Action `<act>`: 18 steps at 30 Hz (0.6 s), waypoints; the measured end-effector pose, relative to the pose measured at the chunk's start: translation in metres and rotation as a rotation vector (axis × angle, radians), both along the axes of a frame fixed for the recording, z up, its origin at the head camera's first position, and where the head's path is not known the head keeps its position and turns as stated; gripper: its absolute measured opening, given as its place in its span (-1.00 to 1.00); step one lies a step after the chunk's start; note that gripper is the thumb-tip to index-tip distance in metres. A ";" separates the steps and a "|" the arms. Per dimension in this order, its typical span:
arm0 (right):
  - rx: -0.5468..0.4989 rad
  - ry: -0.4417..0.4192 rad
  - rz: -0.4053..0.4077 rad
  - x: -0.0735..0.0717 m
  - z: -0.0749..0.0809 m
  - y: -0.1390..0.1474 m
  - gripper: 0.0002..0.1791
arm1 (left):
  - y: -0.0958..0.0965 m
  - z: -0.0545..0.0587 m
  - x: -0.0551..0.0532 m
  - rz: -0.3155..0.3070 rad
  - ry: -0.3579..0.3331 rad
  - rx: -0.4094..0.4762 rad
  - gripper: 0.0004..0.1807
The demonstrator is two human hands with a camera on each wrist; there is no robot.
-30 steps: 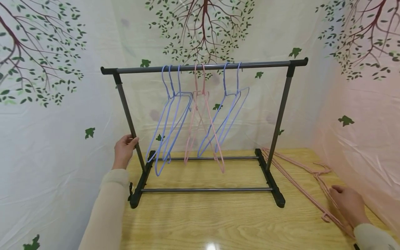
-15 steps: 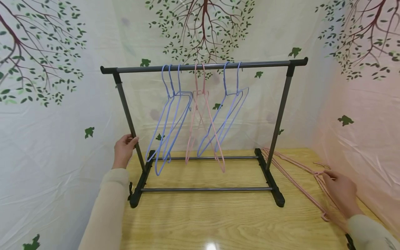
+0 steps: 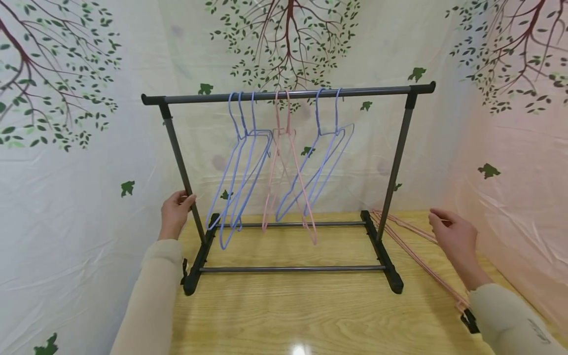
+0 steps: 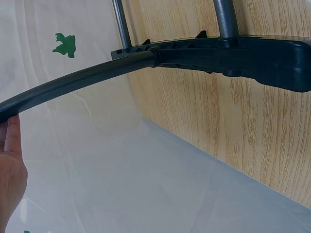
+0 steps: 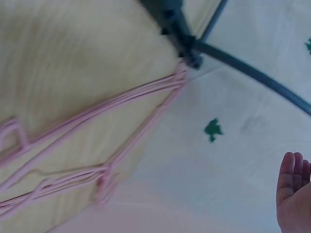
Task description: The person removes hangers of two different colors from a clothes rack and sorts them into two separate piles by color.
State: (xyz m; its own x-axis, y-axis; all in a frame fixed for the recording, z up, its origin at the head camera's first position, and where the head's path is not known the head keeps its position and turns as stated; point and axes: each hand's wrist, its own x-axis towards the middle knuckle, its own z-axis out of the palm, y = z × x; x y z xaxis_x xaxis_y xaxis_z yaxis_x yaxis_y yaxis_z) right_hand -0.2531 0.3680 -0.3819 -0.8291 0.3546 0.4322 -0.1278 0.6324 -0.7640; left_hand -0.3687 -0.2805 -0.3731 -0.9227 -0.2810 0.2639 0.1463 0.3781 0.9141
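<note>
My left hand point(image 3: 175, 214) grips the left post point(image 3: 177, 153) of a dark metal clothes rack point(image 3: 199, 99). In the left wrist view, its fingers point(image 4: 13, 141) press against the post. Several blue hangers point(image 3: 254, 116) hang in two groups on the top bar, with pink hangers point(image 3: 289, 116) between them. My right hand point(image 3: 454, 239) is raised above a bundle of pink hangers point(image 5: 178, 77) lying right of the rack. It holds nothing, and in the right wrist view its fingers point(image 5: 286, 177) are fairly straight. My right hand and forearm hide part of that bundle.
The rack's black feet point(image 3: 390, 276) stand on a wood-grain table point(image 3: 284, 310), joined by two low crossbars point(image 3: 293, 269). Leaf-patterned sheeting point(image 3: 355, 177) rises behind and at both sides. A black strap piece point(image 3: 469, 321) shows by my right sleeve.
My right hand touched the pink hangers near their hooks, then rose away from them and moved left toward the rack. My left hand stays on the post.
</note>
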 end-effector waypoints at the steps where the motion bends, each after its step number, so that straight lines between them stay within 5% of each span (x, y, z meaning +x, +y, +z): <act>1: -0.015 0.006 0.011 0.000 0.005 -0.007 -0.47 | 0.000 0.000 0.000 -0.001 0.000 -0.003 -0.46; 18: -0.106 0.172 0.216 0.002 0.079 -0.113 -0.58 | 0.000 -0.002 -0.001 0.010 0.007 -0.009 -0.45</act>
